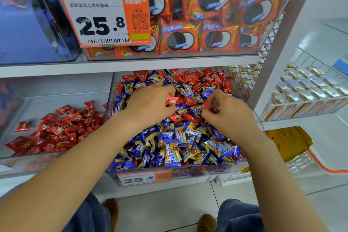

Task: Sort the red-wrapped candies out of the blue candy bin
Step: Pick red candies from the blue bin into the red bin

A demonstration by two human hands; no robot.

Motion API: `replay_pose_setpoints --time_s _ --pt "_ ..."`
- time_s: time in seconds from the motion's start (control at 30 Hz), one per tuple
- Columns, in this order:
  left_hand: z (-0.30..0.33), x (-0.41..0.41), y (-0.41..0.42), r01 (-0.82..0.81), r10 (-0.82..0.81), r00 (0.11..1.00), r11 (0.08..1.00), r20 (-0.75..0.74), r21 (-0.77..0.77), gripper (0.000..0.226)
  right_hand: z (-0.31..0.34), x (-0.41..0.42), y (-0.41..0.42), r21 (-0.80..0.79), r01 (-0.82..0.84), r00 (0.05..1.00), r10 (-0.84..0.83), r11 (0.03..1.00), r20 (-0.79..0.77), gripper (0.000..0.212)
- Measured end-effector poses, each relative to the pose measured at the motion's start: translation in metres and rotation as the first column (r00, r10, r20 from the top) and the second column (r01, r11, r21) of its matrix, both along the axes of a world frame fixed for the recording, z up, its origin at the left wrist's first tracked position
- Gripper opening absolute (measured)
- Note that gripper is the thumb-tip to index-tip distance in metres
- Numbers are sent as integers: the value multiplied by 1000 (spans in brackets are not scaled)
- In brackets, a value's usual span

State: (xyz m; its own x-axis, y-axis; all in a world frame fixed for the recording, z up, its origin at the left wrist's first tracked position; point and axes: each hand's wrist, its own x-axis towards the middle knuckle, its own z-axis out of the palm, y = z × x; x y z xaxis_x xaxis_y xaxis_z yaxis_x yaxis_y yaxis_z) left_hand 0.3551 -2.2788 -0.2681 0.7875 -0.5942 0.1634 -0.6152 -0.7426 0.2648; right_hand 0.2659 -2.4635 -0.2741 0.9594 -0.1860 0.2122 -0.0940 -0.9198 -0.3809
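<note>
Reaching into the clear blue candy bin (pixel 243 165) on the lower shelf, the person has both hands down in the pile near its middle. Left hand (pixel 150 103) lies palm-down w/ fingers curled in, pinching a red-wrapped candy (pixel 172 100) btwn thumb and fingertips. Right hand (pixel 228 111) sits just beside it to the right, fingers bunched tight round more red wrappers (pixel 210 105); how many, can't tell. The two hands are near each other but apart. Bin contents: blue-and-yellow candies (pixel 175 149) fill the near half, while red-wrapped candies (pixel 205 79) are mixed thick thru the far half and around the hands. An orange price tag (pixel 144 178) reading 25.8 sits on the bin's near wall. To the left, in a separate clear bin (pixel 37 98) on the same shelf, lies a loose heap of sorted red candies (pixel 60 128), spread toward its right side. On the shelf above, a clear bin holds red cookie packs (pixel 207 24) w/ a big orange-and-white price card (pixel 105 19), also 25.8. Far right, another rack holds gold-wrapped items (pixel 308 84). At the bottom, blue trouser legs (pixel 239 216) and brown shoes (pixel 207 222) show over a pale tiled floor (pixel 165 207).
</note>
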Motion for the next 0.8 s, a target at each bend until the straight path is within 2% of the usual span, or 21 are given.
replay_pose_setpoints --time_s 0.1,0.2,0.27,0.37,0.43,0.5,0.6,0.7,0.8 --pt "1 -1 5 29 -35 999 980 -26 -196 17 3 -1 -2 44 43 995 -47 998 86 21" --pt "5 -4 7 20 -19 1000 965 8 -261 25 4 -2 -1 52 69 992 -74 996 99 20" --pt "10 -7 8 46 -43 999 973 16 -224 14 5 -2 0 93 62 992 -72 994 106 14" --pt "16 -12 9 148 -148 989 989 4 1 29 5 0 1 109 -26 998 19 994 62 4" --pt "17 -15 7 186 -193 981 969 33 162 39 2 1 5 87 -98 995 99 991 -9 9" --pt "15 -15 4 176 -190 981 958 41 225 46 -3 3 8 11 -151 984 151 988 -96 21" --pt "8 -13 1 174 -187 982 958 36 228 42 -9 7 12 -68 -191 964 174 979 -202 36" --pt "4 -12 -1 164 -181 981 963 63 213 27 -9 9 16 -74 -207 965 191 976 -177 24" --pt "3 -7 3 114 -115 993 993 7 41 20 -5 7 16 -3 -159 984 159 987 -85 16"
